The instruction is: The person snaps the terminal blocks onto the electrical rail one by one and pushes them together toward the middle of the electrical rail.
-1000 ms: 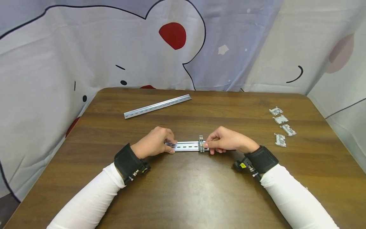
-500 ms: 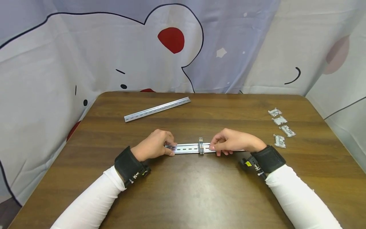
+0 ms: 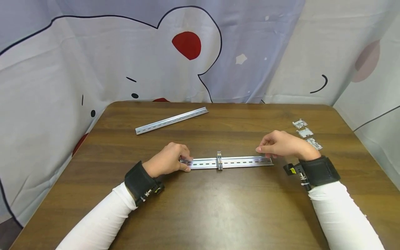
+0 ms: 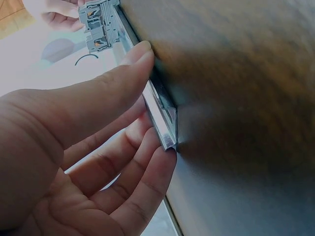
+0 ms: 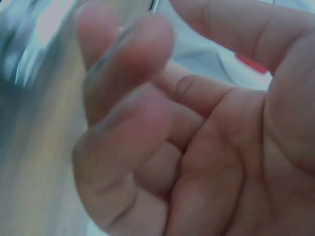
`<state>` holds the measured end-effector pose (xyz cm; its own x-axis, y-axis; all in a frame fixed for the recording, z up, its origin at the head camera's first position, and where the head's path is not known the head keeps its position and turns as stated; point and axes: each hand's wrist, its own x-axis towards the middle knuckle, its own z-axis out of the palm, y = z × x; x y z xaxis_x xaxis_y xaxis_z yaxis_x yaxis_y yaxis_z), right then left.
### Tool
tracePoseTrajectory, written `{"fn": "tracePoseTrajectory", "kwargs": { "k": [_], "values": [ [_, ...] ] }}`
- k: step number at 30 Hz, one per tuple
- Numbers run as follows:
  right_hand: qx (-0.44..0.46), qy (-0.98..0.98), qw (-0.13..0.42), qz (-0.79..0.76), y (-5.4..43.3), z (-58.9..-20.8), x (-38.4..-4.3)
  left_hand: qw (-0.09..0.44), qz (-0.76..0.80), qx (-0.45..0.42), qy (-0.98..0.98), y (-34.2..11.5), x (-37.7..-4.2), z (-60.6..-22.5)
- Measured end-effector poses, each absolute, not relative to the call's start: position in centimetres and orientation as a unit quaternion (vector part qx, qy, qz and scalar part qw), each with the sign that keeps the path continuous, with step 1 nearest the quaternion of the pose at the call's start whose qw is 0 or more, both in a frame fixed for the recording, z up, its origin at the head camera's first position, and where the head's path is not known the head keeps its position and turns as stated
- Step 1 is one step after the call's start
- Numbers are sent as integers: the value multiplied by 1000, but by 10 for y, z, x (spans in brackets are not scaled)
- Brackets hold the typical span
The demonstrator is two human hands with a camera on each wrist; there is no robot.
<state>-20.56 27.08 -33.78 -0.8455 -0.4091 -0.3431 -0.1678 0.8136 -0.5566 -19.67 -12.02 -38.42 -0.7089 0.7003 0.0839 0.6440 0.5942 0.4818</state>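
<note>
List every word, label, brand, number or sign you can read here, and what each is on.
None can be read.
Upright pieces on the slotted rail: no legible lettering.
Pale pieces at the right: any markings are too small.
Yellow patch by the right wristband: too small to read.
Curtain: printed shapes, such as a star, but no lettering seen.

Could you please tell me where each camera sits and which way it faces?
Head: on the head, facing forward and down at the table; left hand, right hand and sleeves show.
Left wrist: on that wrist, facing the held rail; left hand close, right hand beyond.
Right wrist: on that wrist, facing the right hand's palm side, partly blurred.
Shared: head and left wrist both show held rail, both hands.
</note>
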Motion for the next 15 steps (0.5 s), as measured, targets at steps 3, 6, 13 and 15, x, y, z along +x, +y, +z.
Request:
{"fn": "tracePoseTrajectory", "kwargs": {
  "k": [3, 6, 13, 15],
  "values": [
    [-129, 941, 211, -230, 290, -333, -204, 55, 245, 379, 891, -120, -197, -384],
    [-108, 953, 195, -205, 308, -327, -203, 57, 242, 377, 892, -119, -197, -384],
    [-57, 974, 174, -134, 343, -317, -200, 64, 245, 368, 895, -119, -196, -383],
    [-41, 975, 179, -124, 350, -316, -200, 63, 246, 369, 894, -120, -196, -384]
  ]
}}
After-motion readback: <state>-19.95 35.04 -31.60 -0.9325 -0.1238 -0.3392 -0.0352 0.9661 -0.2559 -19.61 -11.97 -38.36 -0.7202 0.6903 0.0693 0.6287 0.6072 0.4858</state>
